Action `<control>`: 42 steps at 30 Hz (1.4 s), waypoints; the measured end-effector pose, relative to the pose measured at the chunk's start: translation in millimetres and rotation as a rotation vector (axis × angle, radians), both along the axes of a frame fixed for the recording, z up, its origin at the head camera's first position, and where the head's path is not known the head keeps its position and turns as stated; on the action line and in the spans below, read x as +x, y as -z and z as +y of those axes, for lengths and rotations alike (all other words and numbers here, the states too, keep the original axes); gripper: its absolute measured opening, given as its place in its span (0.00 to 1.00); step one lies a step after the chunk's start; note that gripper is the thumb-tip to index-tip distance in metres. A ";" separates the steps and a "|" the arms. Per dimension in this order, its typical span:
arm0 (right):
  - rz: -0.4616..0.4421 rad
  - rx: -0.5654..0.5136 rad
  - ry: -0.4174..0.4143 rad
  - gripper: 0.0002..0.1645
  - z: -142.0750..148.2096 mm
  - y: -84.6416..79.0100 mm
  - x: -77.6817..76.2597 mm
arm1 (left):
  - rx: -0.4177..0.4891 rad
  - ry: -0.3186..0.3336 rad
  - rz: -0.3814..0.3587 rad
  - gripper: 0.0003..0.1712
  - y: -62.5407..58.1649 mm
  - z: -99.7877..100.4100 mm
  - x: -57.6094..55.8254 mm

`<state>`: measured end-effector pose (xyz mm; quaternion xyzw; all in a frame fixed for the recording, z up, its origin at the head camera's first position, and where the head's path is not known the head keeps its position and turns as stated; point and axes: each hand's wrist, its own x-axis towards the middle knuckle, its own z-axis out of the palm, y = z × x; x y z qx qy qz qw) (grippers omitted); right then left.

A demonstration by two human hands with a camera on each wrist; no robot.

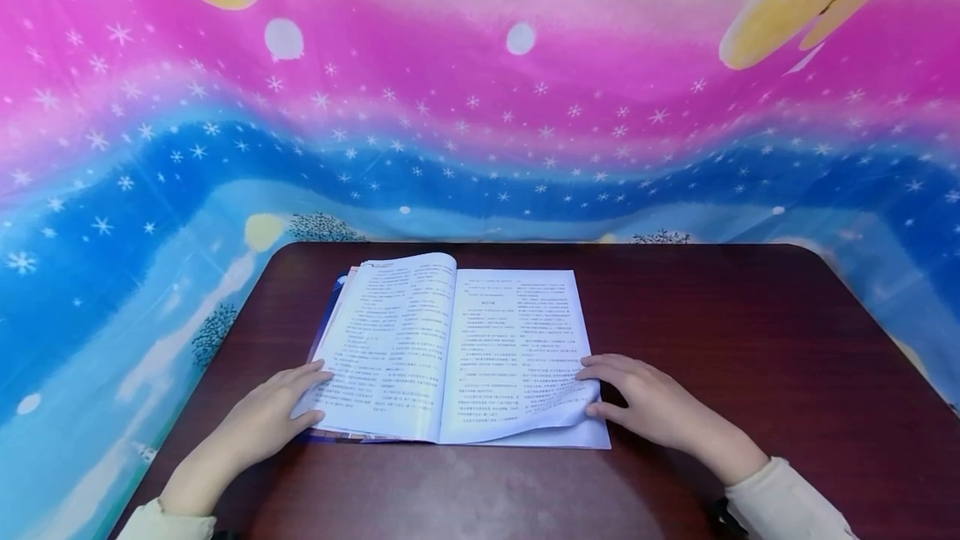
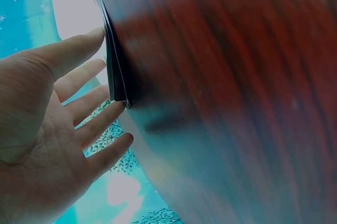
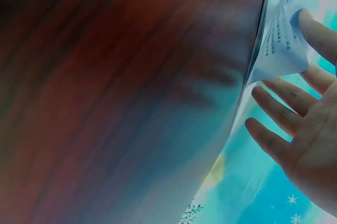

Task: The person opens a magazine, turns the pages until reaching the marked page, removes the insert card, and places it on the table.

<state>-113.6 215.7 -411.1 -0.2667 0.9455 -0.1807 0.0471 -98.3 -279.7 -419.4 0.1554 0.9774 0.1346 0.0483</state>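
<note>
An open magazine [image 1: 510,340] with printed text lies on the dark wooden table. My left hand [image 1: 262,411] rests at its lower left edge, thumb and fingertips on the page border. In the left wrist view, the thumb [image 2: 84,45] touches the edge of the pages [image 2: 113,71], and the other fingers are spread and nearly straight. My right hand [image 1: 660,407] pinches the right page [image 1: 551,407] near its lower corner, between thumb and index finger. That corner is lifted and curled, as the page [image 3: 284,50] also shows in the right wrist view.
The brown table [image 1: 772,340] has rounded far corners and extends on both sides of the magazine. Behind it hangs a pink and blue cloth [image 1: 480,123] with snowflakes, which also runs along the table's left and right sides.
</note>
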 end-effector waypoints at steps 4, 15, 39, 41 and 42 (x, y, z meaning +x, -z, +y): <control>0.028 -0.014 0.002 0.24 -0.6 -0.8 -0.7 | -0.015 0.004 0.015 0.30 1.1 0.9 -0.3; 0.154 -0.080 0.004 0.25 -4.7 -4.2 -5.5 | 0.019 0.011 0.121 0.26 -6.1 14.0 2.0; 0.332 -0.203 0.029 0.26 -24.4 -24.6 -5.2 | 0.242 0.157 0.325 0.25 -26.7 95.7 4.2; 0.338 -0.206 0.029 0.26 -26.5 -26.9 -5.2 | 0.265 0.171 0.328 0.24 -27.2 102.3 3.8; 0.341 -0.207 0.028 0.25 -27.5 -27.9 -5.3 | 0.273 0.176 0.329 0.24 -27.4 105.6 3.5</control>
